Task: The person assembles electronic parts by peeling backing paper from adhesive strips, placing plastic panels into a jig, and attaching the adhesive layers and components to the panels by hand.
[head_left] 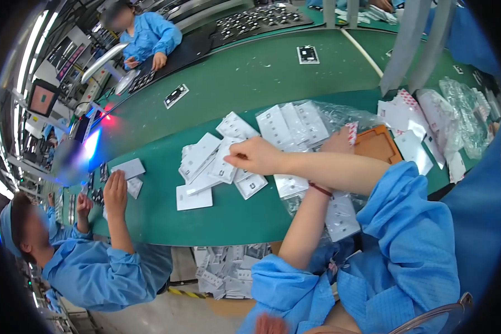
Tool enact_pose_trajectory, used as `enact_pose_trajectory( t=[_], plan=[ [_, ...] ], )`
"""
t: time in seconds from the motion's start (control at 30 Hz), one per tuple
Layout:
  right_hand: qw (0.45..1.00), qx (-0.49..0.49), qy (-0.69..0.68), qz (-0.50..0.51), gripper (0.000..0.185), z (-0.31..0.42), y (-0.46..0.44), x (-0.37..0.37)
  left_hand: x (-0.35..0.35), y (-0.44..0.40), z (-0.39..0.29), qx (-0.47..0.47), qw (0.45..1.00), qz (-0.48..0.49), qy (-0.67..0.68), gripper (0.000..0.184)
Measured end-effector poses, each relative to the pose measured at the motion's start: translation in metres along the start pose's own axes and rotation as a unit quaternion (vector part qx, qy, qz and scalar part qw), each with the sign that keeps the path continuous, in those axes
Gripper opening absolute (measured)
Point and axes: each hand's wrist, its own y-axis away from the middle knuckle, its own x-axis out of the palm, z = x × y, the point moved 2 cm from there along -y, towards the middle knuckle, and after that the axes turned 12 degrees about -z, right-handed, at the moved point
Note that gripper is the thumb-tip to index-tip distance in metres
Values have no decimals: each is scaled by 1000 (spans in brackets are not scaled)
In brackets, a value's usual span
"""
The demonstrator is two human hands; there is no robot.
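Note:
My arms cross over the green table. My right hand (256, 156) reaches left across the other forearm, its fingers pinched at the edge of a white card (224, 167) on a loose, overlapping pile. My left hand (338, 142) is farther right, beside an orange tray (376, 143). Its curled fingers are at a red-and-white strip (352, 133) and partly hidden. Between and below the hands, more white cards (275, 129) lie in clear plastic wrap (348, 116).
White sheets (413, 149) and crumpled plastic bags (459, 114) lie at the right. Metal posts (409, 50) rise behind them. A co-worker (106, 273) handles cards at the left; another person (150, 33) works across the belt (234, 72). A card-filled box (228, 273) stands below the table.

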Motion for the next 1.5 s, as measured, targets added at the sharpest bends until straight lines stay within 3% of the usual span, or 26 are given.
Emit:
enact_pose_trajectory(
  t=[0.7,1.5],
  plan=[
    [995,17,38,92,32,-6,3,4,-3,2,-4,26,999,-9,-26,33],
    [992,27,54,113,32,-5,4,3,-4,5,-6,29,999,-22,-35,34]
  ],
)
